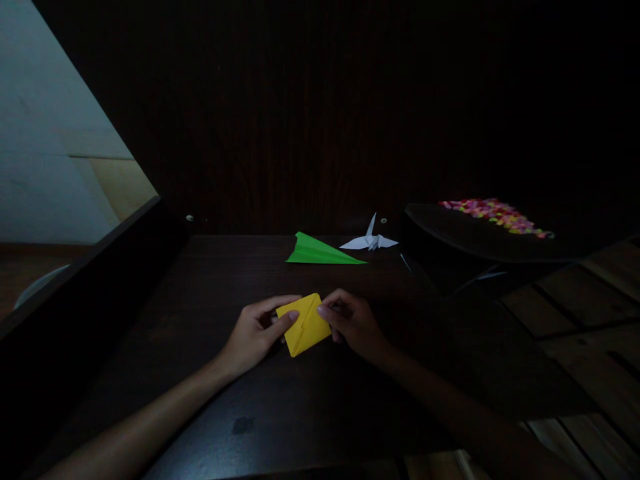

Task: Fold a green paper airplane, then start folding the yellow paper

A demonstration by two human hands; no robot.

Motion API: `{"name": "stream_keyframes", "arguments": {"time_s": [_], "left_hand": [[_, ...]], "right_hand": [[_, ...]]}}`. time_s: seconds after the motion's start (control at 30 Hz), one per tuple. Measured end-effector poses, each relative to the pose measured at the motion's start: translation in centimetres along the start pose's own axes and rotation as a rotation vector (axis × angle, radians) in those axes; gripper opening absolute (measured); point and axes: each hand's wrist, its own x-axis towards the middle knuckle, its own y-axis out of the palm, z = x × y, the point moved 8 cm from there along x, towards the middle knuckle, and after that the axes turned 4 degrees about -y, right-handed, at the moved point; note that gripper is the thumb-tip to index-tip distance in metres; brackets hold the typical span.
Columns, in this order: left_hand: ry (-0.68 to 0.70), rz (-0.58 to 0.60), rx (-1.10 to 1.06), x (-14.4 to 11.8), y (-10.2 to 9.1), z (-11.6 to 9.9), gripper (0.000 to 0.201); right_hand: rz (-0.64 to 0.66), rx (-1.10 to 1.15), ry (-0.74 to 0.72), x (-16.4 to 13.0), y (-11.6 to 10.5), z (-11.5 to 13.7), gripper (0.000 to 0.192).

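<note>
Folding yellow paper (305, 325) on a dark table (210, 300), both hands on it.

The left hand (253, 337) pinches its left edge; the right hand (353, 323) grips the right corner. Several creases are in, but the shape looks unfinished. A green plane (320, 251) and a white crane (370, 240) lie complete behind. No writing is legible.

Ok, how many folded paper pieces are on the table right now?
3. A yellow folded paper lies between the left hand and right hand, which both touch it. A green paper plane and a white paper crane sit farther back. The dark surroundings may hide more.
</note>
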Motion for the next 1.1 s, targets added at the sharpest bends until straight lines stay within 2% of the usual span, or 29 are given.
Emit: {"name": "stream_keyframes", "arguments": {"time_s": [0.23, 0.47, 0.67, 1.1], "left_hand": [[0.012, -0.021, -0.191, 0.3, -0.3, 0.3, 0.04], [0.025, -0.09, -0.22, 0.4, -1.1, 0.1, 0.03], [0.06, -0.138, -0.132, 0.3, -1.7, -0.1, 0.024], [0.315, -0.083, 0.15, -0.6, -0.9, -2.5, 0.029]], "right_hand": [[-0.092, 0.013, -0.036, -0.1, -0.5, 0.3, 0.025], [-0.134, 0.038, -0.032, 0.0, -1.0, 0.0, 0.026], [-0.123, 0.097, -0.06, 0.0, -0.6, -0.2, 0.028], [-0.092, 0.203, -0.154, 0.1, -0.1, -0.3, 0.027]]}}
